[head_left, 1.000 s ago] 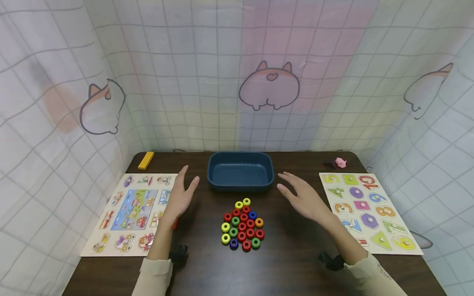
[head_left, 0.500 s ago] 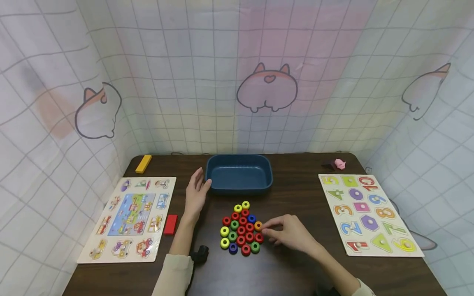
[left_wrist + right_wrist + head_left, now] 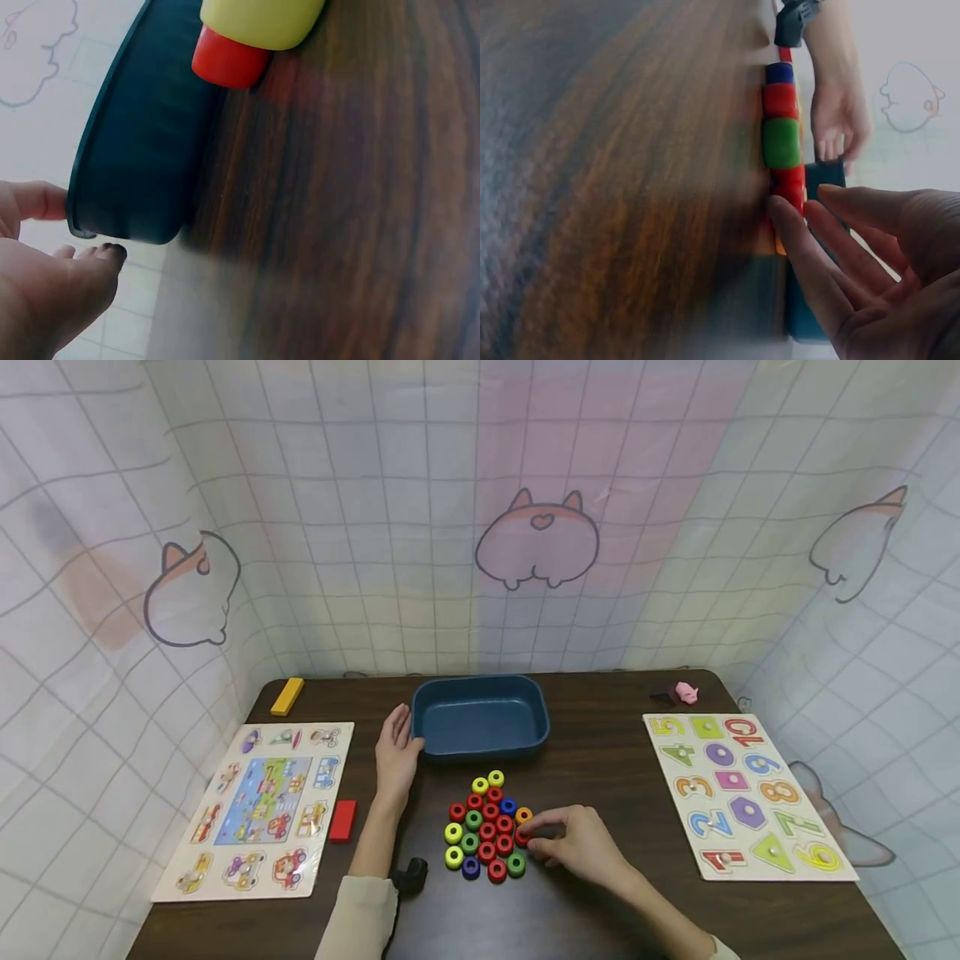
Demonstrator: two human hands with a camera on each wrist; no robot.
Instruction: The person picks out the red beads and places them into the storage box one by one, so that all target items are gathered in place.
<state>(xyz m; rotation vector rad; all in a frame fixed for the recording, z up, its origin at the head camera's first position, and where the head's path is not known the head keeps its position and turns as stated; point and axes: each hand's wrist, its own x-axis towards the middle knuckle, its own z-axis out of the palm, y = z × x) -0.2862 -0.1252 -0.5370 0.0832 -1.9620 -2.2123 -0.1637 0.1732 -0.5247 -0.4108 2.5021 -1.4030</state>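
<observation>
In the head view, a loose cluster of round beads with centre holes lies mid-table. It has red, yellow, green, blue and orange ones, such as a green bead (image 3: 516, 864). At its right edge is my right hand (image 3: 581, 847), index finger and thumb on either side of a partly covered red bead (image 3: 522, 838). The right wrist view shows these fingers apart, with one fingertip low against the red beads (image 3: 786, 180). Behind the cluster stands a dark blue tray (image 3: 480, 731). My left hand (image 3: 396, 760) rests at its left front corner, thumb touching the rim (image 3: 72, 202).
A picture puzzle board (image 3: 255, 810) lies left, a number and shape board (image 3: 742, 802) right. A red block (image 3: 342, 821) sits beside my left forearm. A yellow block (image 3: 287, 697) and a small pink pig (image 3: 686, 692) lie at the back corners. Patterned cloth hangs behind.
My left hand has moved right to the tray's corner. My right hand has come down and left to the cluster, then shifted slightly from the orange bead to the red one.
</observation>
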